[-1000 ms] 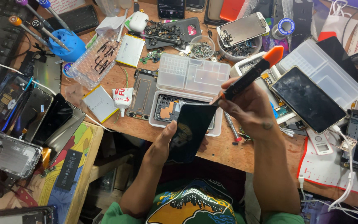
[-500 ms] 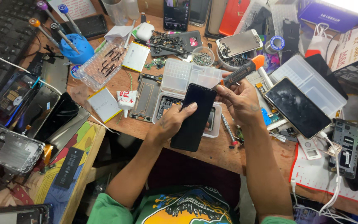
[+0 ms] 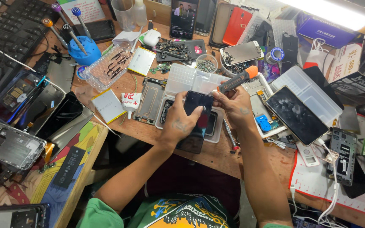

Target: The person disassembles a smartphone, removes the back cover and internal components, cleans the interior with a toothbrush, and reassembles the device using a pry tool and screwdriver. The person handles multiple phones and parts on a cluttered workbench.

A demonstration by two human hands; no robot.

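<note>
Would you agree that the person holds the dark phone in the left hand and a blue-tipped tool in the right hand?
Not quite: in the head view the tool in the right hand has an orange tip, not blue. The left hand does hold the dark phone.

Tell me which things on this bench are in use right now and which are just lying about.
In use: left hand gripping dark phone screen; right hand holding orange-tipped tool.
Lying about: keyboard, blue screwdriver stand, clear parts box, cracked phone.
</note>
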